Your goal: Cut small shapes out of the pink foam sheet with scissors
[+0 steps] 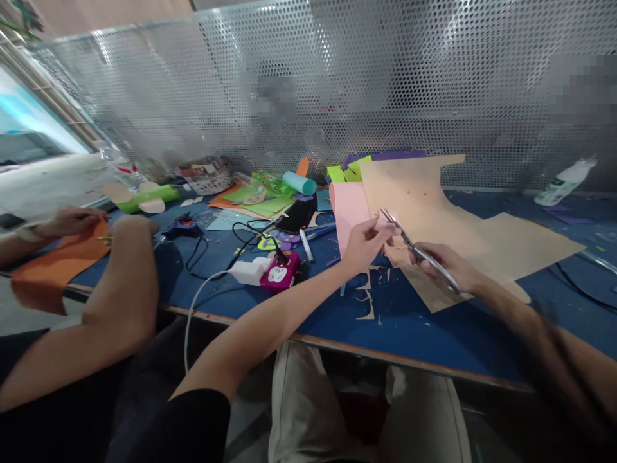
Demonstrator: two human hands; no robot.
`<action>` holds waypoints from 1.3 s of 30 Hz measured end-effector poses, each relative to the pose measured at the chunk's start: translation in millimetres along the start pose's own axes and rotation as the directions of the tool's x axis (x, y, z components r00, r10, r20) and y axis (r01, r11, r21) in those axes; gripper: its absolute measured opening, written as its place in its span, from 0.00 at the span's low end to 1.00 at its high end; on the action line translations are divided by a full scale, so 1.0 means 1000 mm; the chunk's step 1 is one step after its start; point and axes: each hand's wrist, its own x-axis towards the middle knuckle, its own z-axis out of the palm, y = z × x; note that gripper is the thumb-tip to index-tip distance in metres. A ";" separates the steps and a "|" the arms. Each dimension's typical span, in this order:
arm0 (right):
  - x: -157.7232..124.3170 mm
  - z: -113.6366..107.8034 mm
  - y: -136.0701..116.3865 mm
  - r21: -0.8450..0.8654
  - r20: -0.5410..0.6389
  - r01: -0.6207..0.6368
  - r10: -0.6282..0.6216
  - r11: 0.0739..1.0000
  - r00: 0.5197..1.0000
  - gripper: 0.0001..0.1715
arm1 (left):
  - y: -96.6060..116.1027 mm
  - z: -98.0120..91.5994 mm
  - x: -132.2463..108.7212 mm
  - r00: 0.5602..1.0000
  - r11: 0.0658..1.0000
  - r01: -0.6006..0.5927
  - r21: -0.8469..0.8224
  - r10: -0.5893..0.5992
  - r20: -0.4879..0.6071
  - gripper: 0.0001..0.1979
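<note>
My right hand point(446, 265) grips a pair of metal scissors point(409, 243), blades parted and pointing up-left toward my left hand. My left hand point(365, 243) pinches a small pale pink piece of paper point(391, 222) at the scissor tips. Both hands hover over a large tan foam sheet point(482, 225) lying on the blue table point(434, 334). A pink sheet point(349, 206) lies just behind my left hand. Small tan offcuts point(369, 302) sit on the table below my left wrist.
Another person's arms point(120, 276) work on an orange sheet point(53, 270) at the left. A white and magenta power plug point(270, 273) with cables, a phone point(299, 215), coloured paper scraps, a teal roll point(299, 183) and a white bottle point(563, 183) lie around. A perforated metal screen point(337, 83) backs the table.
</note>
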 end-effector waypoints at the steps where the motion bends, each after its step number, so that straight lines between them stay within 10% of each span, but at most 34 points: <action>1: 0.000 0.000 0.001 0.015 0.003 -0.007 0.007 1.000 1.000 0.34 | 0.000 0.000 0.000 1.000 1.000 0.004 -0.002 -0.004 0.001 0.18; 39: -0.002 0.006 -0.003 0.018 -0.028 -0.015 0.016 1.000 0.999 0.37 | 0.002 0.000 -0.001 0.999 1.000 -0.025 -0.009 0.025 0.033 0.25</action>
